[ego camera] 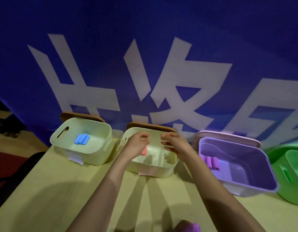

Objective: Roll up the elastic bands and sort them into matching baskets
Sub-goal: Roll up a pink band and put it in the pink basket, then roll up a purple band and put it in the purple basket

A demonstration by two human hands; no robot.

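Nearest us, a purple band lies at the table's near edge, so we judge it still unsorted. Both hands hover over the middle basket. The left hand curls above a pink roll; whether it grips it, we cannot tell. The right hand is loosely curled, holding nothing. Purple rolls lie in the purple basket, blue rolls in the left basket. We cannot tell what the green basket holds.

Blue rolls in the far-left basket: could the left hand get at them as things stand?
Probably yes. The left hand is over the neighbouring basket, and the blue rolls lie uncovered in their open-topped basket, nothing between.
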